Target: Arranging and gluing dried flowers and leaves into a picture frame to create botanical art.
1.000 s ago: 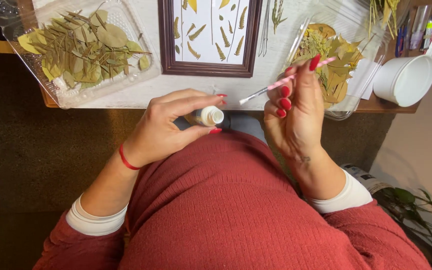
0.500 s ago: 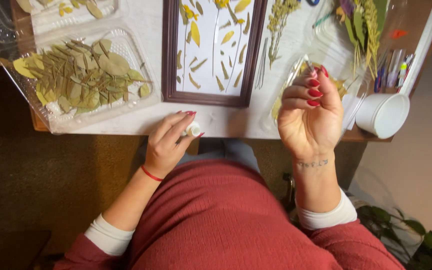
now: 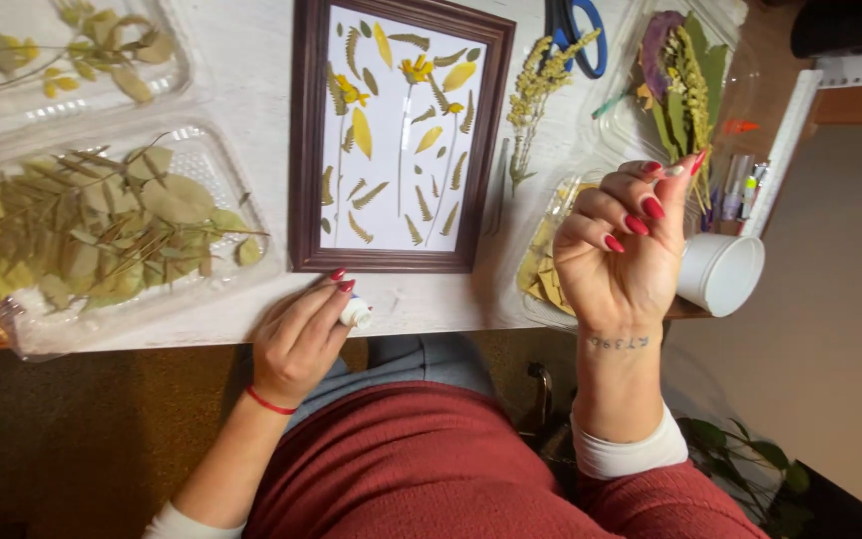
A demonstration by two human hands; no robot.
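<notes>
- Left hand point(image 3: 299, 339) closed around a small white bottle point(image 3: 356, 313), at the table point(image 3: 251, 60) edge just below the frame point(image 3: 303, 150).
- Right hand point(image 3: 623, 250) raised, palm toward camera, fingers curled, pinching a thin brush point(image 3: 672, 171) at thumb and fingertip.
- White cup point(image 3: 725, 274) just beside the right hand; tray of dried leaves point(image 3: 102, 230) left of the frame.

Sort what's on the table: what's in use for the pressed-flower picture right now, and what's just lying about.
In use: left hand on small white bottle; right hand raised, pinching something thin; frame.
Lying about: scissors, white cup, leaf trays, pens.
</notes>
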